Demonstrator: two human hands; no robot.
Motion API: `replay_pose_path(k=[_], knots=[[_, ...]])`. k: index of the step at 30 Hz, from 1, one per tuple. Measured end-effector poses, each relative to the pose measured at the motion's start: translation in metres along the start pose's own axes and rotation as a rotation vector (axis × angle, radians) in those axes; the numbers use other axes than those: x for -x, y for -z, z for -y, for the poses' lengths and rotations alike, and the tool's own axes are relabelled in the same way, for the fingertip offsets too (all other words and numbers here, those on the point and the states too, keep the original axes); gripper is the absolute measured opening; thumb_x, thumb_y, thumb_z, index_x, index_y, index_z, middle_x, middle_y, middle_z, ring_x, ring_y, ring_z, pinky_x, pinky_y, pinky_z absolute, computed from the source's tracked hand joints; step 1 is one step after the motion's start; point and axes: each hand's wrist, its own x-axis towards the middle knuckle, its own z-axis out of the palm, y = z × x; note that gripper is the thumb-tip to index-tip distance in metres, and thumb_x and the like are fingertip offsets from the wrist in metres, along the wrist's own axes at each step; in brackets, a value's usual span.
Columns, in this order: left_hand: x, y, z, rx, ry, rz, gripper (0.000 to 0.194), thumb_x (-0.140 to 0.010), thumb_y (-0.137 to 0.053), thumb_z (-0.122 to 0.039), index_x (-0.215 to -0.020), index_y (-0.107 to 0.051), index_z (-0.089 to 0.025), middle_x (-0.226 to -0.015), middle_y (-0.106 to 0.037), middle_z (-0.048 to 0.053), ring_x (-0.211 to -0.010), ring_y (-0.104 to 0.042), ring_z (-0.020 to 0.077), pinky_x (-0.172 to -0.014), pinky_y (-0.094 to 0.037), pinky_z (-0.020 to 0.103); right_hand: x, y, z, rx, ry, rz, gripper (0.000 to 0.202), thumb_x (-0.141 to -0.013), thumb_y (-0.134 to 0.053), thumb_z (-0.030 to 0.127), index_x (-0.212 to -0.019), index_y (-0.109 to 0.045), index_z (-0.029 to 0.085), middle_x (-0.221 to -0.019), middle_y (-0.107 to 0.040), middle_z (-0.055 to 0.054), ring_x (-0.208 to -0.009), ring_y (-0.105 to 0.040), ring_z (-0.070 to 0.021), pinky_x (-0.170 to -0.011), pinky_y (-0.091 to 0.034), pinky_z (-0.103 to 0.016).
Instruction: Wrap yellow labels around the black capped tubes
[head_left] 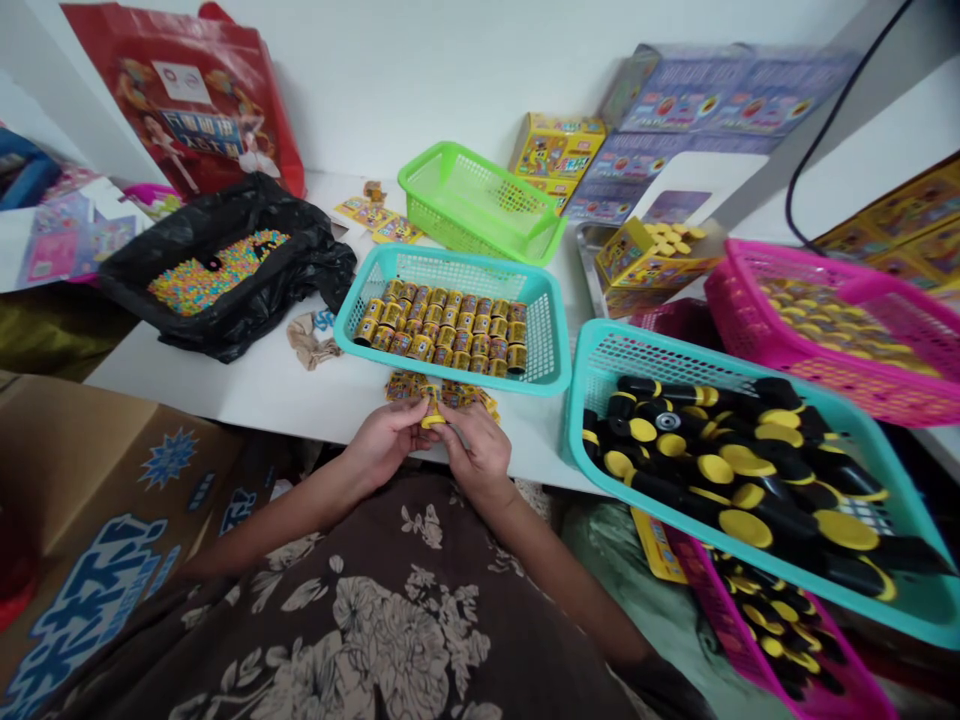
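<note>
At the front edge of the white table, my left hand point(384, 440) and my right hand point(481, 442) meet, fingers pinched from both sides on a small yellow-capped container point(432, 420). Part of it is hidden by the fingertips. Just behind it lies a pile of printed yellow labels point(405, 384). Beyond the labels stands a turquoise basket point(450, 262), in which several rows of label-wrapped small containers point(442, 325) lie on their sides. To the right, another turquoise basket point(750, 365) holds many black containers with yellow caps point(742, 460).
A black-bag-lined bin point(247, 215) of colourful beads stands left, near a red bag point(187, 110). Behind are a green basket point(457, 215) and stacked boxes point(675, 110). Pink baskets point(847, 270) sit right and lower right. A cardboard box point(112, 480) is at lower left.
</note>
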Motion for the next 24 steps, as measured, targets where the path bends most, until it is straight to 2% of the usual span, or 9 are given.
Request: replay_pose_path(k=[5,10,14,17,21,24], knots=[[0.000,0.000,0.002,-0.030,-0.024,-0.046,0.032,-0.071,-0.080,-0.040,-0.077,-0.070,-0.010,-0.071,-0.068,0.005,-0.062,-0.062,0.0143,-0.059,-0.047,0.025,-0.001,0.001,0.000,-0.027,0.008,0.020,0.021,-0.089,-0.063,0.016,-0.108,-0.070,0.020,-0.079,-0.070,-0.005,-0.071,-0.062,-0.0182,-0.066,-0.052,-0.035],[-0.002,0.003,0.008,-0.033,-0.022,-0.049,0.029,-0.069,-0.082,-0.036,-0.077,-0.070,-0.010,-0.071,-0.069,0.005,-0.062,-0.062,0.0129,-0.062,-0.048,0.024,0.001,0.001,-0.001,-0.060,-0.011,0.012,0.021,-0.089,-0.062,0.018,-0.108,-0.071,0.023,-0.079,-0.067,-0.005,-0.072,-0.061,-0.0180,-0.066,-0.052,-0.034],[-0.004,0.005,0.011,0.007,-0.014,-0.017,0.026,-0.072,-0.081,-0.033,-0.077,-0.069,-0.010,-0.073,-0.069,0.006,-0.063,-0.061,0.0127,-0.064,-0.049,0.026,0.002,0.002,-0.001,0.063,0.067,0.025,0.024,-0.090,-0.059,0.015,-0.108,-0.071,0.024,-0.073,-0.064,-0.004,-0.069,-0.058,-0.0183,-0.064,-0.050,-0.034],[-0.004,0.005,0.009,0.050,-0.012,0.004,0.022,-0.074,-0.079,-0.030,-0.080,-0.069,-0.011,-0.076,-0.069,0.005,-0.064,-0.062,0.0130,-0.065,-0.050,0.026,0.001,0.003,0.000,0.100,0.046,0.011,0.025,-0.089,-0.061,0.019,-0.113,-0.068,0.023,-0.080,-0.067,-0.005,-0.074,-0.060,-0.0193,-0.067,-0.051,-0.036],[-0.003,0.005,0.005,0.087,0.021,0.042,0.024,-0.077,-0.076,-0.033,-0.089,-0.071,-0.014,-0.082,-0.069,0.005,-0.068,-0.063,0.0150,-0.063,-0.050,0.028,0.000,0.003,0.001,0.034,-0.020,-0.001,0.029,-0.089,-0.063,0.020,-0.118,-0.065,0.022,-0.089,-0.070,-0.007,-0.080,-0.063,-0.0205,-0.071,-0.054,-0.037],[-0.002,0.004,0.004,0.070,0.014,-0.008,0.026,-0.075,-0.078,-0.036,-0.086,-0.071,-0.014,-0.079,-0.068,0.004,-0.066,-0.061,0.0136,-0.059,-0.047,0.026,-0.001,0.001,0.002,0.016,0.013,0.002,0.029,-0.089,-0.064,0.018,-0.117,-0.066,0.022,-0.088,-0.071,-0.007,-0.077,-0.063,-0.0201,-0.070,-0.054,-0.037]])
